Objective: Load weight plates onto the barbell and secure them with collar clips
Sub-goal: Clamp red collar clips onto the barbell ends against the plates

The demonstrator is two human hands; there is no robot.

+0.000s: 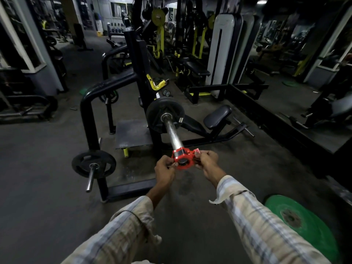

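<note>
A steel barbell sleeve (pixel 172 134) points toward me from a black rack. One black weight plate (pixel 156 113) sits far up the sleeve, against the rack. A red collar clip (pixel 183 156) rings the very near end of the sleeve, well apart from the plate. My left hand (pixel 164 171) pinches the clip's left side. My right hand (pixel 208 162) grips its right side and the raised red lever. A green bumper plate (pixel 302 227) lies flat on the floor at the lower right.
A second black plate (pixel 93 163) hangs on a storage peg of the rack at the left. A black padded seat (pixel 217 117) and its frame stand behind the sleeve. Gym machines and a mirror wall fill the background; dark rubber floor (pixel 47 187) surrounds me.
</note>
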